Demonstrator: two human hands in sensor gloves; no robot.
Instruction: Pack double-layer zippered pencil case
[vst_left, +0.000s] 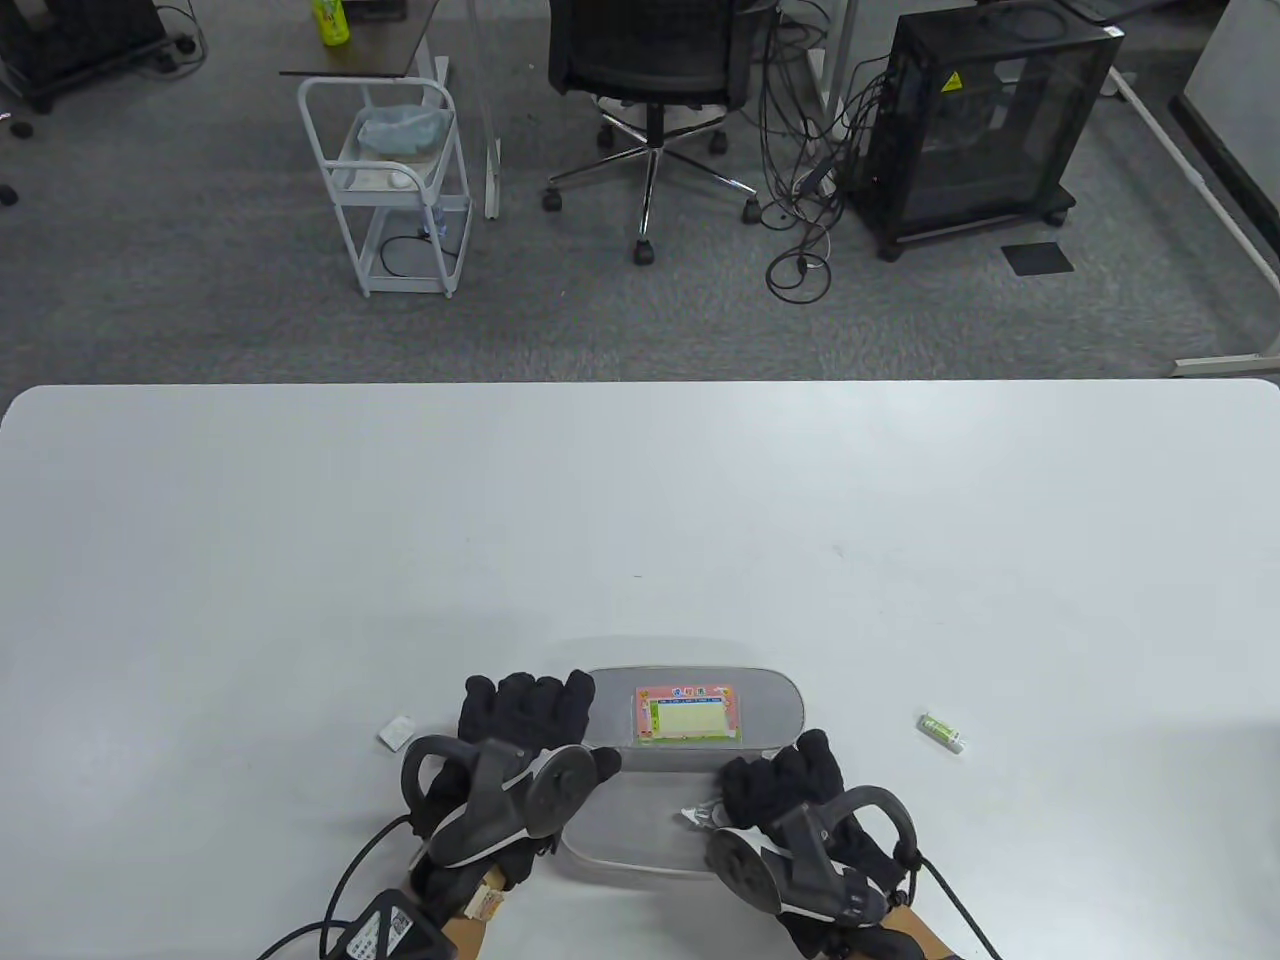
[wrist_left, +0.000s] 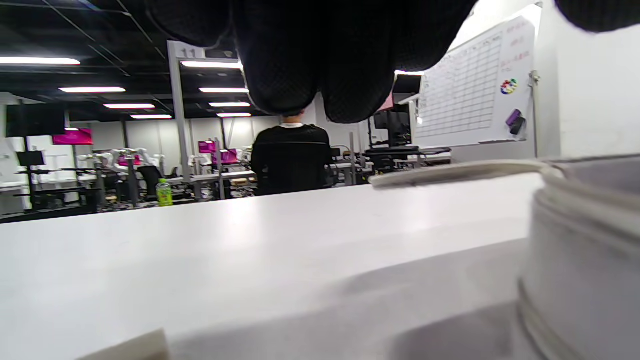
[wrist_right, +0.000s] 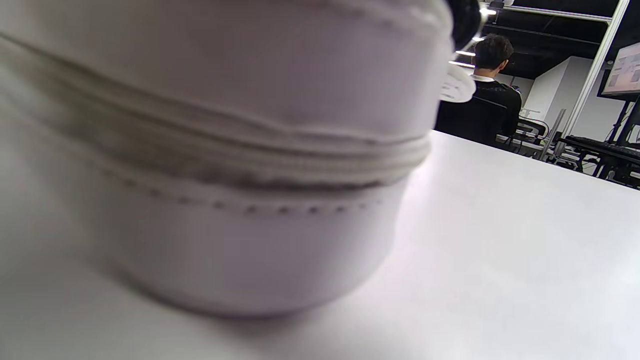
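I saw small white tag (vst_left: 396, 732) at left on tabletop (vst_left: 300, 550). Left hand (vst_left: 520, 745) rested on case (vst_left: 690, 715) left end; fingers' grip, I couldn't tell. Case lay open near front edge. Right hand (vst_left: 800, 800) pinched zipper pull (vst_left: 697, 817). Small tube (vst_left: 942, 731) lay at right.
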